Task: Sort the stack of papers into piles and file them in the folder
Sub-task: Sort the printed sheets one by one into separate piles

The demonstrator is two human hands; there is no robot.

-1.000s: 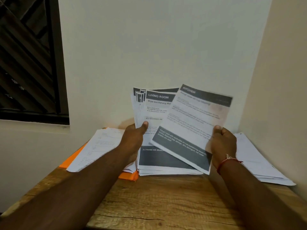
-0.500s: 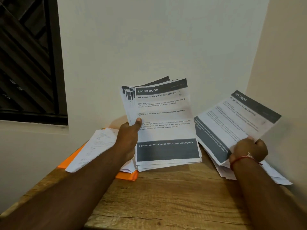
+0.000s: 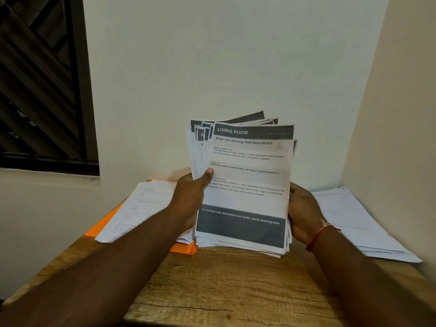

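Above the counter, left hand fingers grip the paper stack at nine o'clock, right hand fingers at three.

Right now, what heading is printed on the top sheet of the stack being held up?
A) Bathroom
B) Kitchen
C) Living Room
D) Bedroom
C: the top sheet of the stack gripped by the left hand reads "LIVING ROOM" in white on its dark header bar.
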